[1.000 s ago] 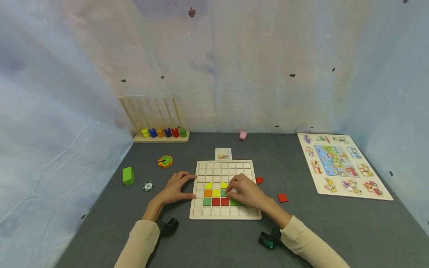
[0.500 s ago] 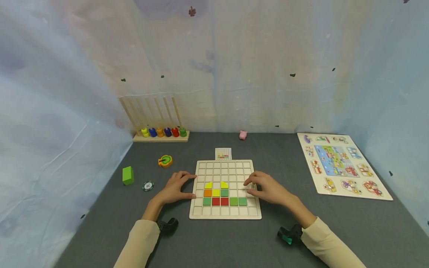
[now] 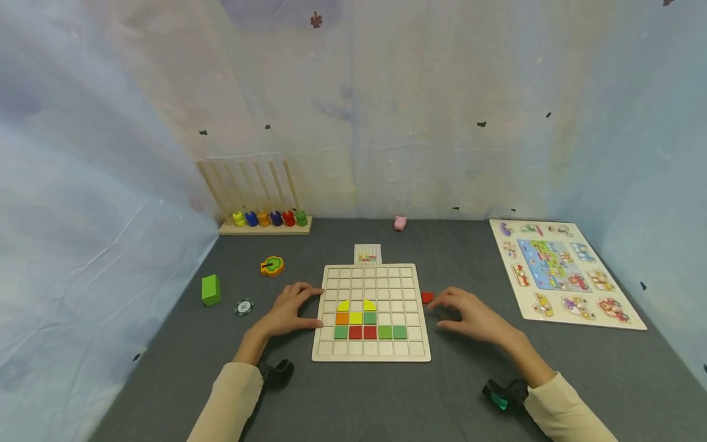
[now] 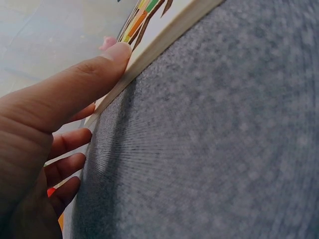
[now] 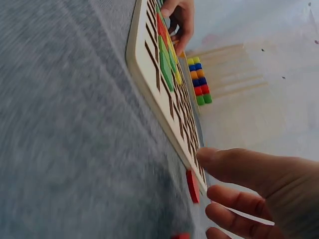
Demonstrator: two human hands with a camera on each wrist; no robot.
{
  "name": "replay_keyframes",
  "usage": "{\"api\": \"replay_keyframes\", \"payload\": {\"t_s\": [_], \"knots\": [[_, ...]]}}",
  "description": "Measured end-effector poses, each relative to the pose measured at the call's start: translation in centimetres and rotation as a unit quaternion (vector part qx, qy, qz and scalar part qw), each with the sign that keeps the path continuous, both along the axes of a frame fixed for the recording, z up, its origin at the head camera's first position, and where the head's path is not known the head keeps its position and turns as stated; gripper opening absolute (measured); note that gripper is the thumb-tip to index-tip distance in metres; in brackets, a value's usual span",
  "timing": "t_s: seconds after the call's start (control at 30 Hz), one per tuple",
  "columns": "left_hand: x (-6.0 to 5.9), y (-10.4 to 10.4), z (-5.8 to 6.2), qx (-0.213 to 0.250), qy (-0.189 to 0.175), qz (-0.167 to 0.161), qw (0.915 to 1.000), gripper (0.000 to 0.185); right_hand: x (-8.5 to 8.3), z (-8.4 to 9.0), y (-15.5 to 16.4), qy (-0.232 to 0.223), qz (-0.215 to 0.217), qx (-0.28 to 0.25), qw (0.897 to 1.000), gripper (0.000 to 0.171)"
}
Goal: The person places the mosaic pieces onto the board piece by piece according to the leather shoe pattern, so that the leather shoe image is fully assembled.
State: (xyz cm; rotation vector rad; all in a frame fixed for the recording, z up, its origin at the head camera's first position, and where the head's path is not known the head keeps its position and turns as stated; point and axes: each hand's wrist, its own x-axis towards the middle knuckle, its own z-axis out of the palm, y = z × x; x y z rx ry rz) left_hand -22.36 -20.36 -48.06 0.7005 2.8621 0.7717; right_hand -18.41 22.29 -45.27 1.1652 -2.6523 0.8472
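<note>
A wooden grid board (image 3: 345, 283) bears yellow, orange, green and red tiles in its lower rows. At its left edge rests my left hand (image 3: 288, 310). In the left wrist view the thumb (image 4: 107, 67) lies on the board's rim, with the other fingers loosely bent beside it. My right hand (image 3: 466, 316) hovers just right of the board, fingers relaxed and apart, holding nothing. Close to its fingertips lies a red tile with a curved side (image 3: 427, 297), against the board's right edge. A second red piece (image 5: 181, 236) peeks in at the bottom of the right wrist view.
A pattern card (image 3: 367, 253) touches the board's far edge. Leftward lie a green block (image 3: 210, 290), a poker chip (image 3: 244, 307) and an orange-green toy (image 3: 272, 266). Behind are a peg rack (image 3: 265, 229) and a pink pig (image 3: 400, 223). A picture puzzle (image 3: 558, 270) lies right.
My right hand has moved from over the tiles to the right, off the board, uncovering two green tiles in the lower row. My left hand stays at the board's edge.
</note>
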Motion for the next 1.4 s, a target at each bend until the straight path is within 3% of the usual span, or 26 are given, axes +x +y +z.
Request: {"api": "replay_keyframes", "payload": {"t_s": [0.47, 0.77, 1.03, 1.4], "knots": [[0.0, -0.1, -0.1, 0.0, 0.001, -0.001, 1.0, 0.076, 0.7, -0.1, 4.0, -0.061, -0.048, 0.067, 0.995, 0.037], [0.0, -0.1, 0.0, 0.003, 0.004, -0.002, 1.0, 0.076, 0.4, -0.4, 4.3, -0.071, -0.042, 0.038, 0.996, 0.028], [0.0, -0.1, -0.2, 0.0, 0.007, -0.004, 1.0, 0.076, -0.5, -0.2, 1.8, -0.071, -0.024, 0.029, 0.997, 0.02], [-0.2, -0.1, -0.3, 0.004, 0.01, -0.007, 0.9999, 0.076, -1.3, -0.2, -4.0, -0.026, 0.02, -0.012, 0.999, 0.025]]}}
